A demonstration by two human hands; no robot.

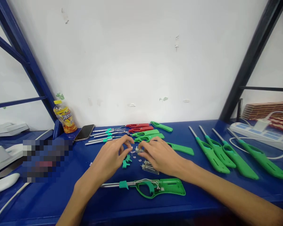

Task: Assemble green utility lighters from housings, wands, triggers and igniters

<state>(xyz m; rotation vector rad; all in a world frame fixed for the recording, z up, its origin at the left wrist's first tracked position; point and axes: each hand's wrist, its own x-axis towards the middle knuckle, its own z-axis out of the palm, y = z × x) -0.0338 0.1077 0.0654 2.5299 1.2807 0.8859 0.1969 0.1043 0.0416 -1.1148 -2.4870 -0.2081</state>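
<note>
My right hand (159,155) grips a small clear lighter fuel tank (139,150) between thumb and fingers, its valve end pointing left. Facing it, my left hand (114,150) is curled with thumb and forefinger tips almost together; whatever they pinch is too small to make out. Beneath the hands lie several tiny white clips (134,157) and some teal plastic triggers (125,164). More clear fuel tanks (149,168) rest under my right hand. In front of me lies an opened green lighter half-shell (172,186) with a metal tube, a teal collar and wires fitted in it.
Behind my hands are red shells (140,128) and green shells (146,133) with metal tubes. Several closed green lighters (212,153) lie at right, near a power strip (261,135). A phone (85,132) and a drink bottle (65,117) are back left. White cables run along both sides.
</note>
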